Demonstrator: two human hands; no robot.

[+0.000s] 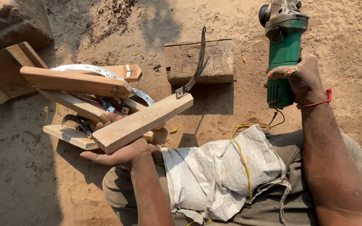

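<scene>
1. Two hands are busy: the left hand (120,152) grips a sickle (147,119) by its wooden handle, and the right hand (300,79) is clenched round a green grinder (282,54).
2. The sickle's handle slants up to the right from the left palm; its dark curved blade (197,62) rises from the far end of the handle and crosses over a wood block (214,60).
3. The grinder is held upright, head at the top, well to the right of the sickle and apart from it. A red thread (318,101) circles the right wrist.
4. The grinder's cord (275,117) hangs from its base, and a yellow wire (241,155) runs down across a white woven sack (218,171) spread over the person's lap.
5. Just left of the left hand lies a pile of sickles (80,96), wooden handles crossed over one another with metal blades showing between them.
6. A plank (5,71) lies at the far left, partly under the pile.
7. Everything rests on sandy ground (118,33), with shadows along the left side and at the top.
</scene>
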